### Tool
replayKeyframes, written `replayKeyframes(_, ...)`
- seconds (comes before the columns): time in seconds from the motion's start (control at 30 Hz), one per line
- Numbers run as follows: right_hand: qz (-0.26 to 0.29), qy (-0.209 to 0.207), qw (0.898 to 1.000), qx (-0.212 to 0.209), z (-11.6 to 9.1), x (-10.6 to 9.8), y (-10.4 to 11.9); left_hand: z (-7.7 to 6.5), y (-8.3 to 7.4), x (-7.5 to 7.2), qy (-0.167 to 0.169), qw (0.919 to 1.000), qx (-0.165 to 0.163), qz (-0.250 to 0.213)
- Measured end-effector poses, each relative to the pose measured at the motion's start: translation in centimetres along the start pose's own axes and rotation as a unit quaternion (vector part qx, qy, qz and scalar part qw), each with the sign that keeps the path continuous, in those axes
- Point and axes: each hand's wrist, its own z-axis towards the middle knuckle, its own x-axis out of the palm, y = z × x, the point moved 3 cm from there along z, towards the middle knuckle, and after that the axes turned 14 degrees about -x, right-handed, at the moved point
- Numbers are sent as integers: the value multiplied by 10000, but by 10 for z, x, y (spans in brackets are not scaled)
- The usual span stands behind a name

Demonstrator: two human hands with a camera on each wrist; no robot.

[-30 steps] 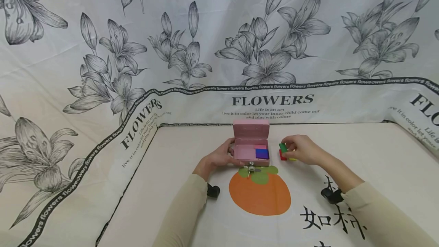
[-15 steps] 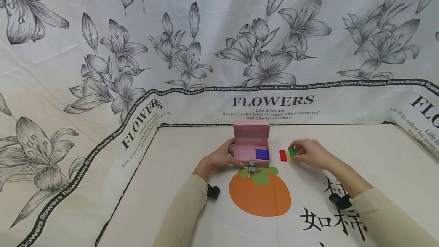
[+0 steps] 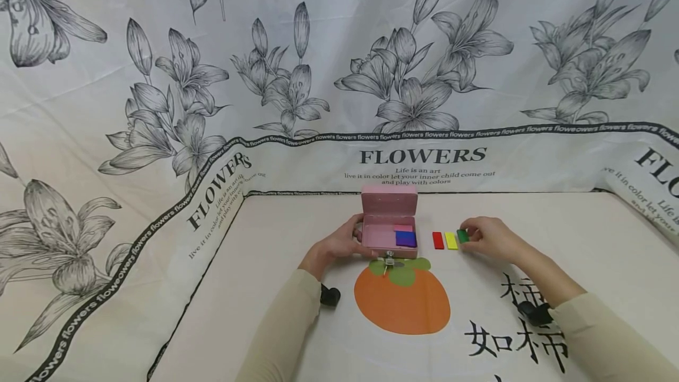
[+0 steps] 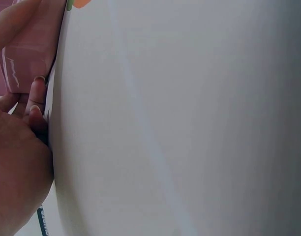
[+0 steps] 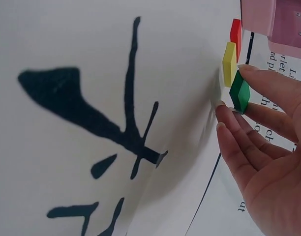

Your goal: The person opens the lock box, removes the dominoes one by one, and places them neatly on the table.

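Observation:
A pink lidded box [image 3: 373, 233] stands upright in the head view with its lid raised. My left hand [image 3: 339, 240] grips the box's left side, and the left wrist view shows my fingers against the pink wall [image 4: 26, 64]. Inside lie a blue block [image 3: 406, 239] and a pink block [image 3: 403, 227]. To the right of the box, a red block [image 3: 437, 240] and a yellow block [image 3: 451, 241] lie side by side. My right hand [image 3: 490, 237] pinches a green block [image 5: 240, 92] just right of the yellow one. I cannot tell whether the green block touches the table.
A metal clasp [image 3: 389, 259] hangs at the box's front. The white tablecloth [image 3: 297, 223] bears a printed orange persimmon [image 3: 403, 302] and black characters. Behind the table hangs a flower-printed curtain [image 3: 318, 170].
My right hand has carried the green block rightward, from above the red block past the yellow one. The red and yellow blocks have come into full sight. My left hand stays on the box.

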Motion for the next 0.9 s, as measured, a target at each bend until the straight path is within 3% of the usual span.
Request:
replayKeyframes(0.33, -67, 20, 9999, 100, 0, 2, -6, 0, -2, -1, 65, 9999, 128, -25)
replayKeyframes(0.9, 7, 119, 9997, 211, 0, 5, -12, 0, 0, -1, 40, 10000, 48, 14)
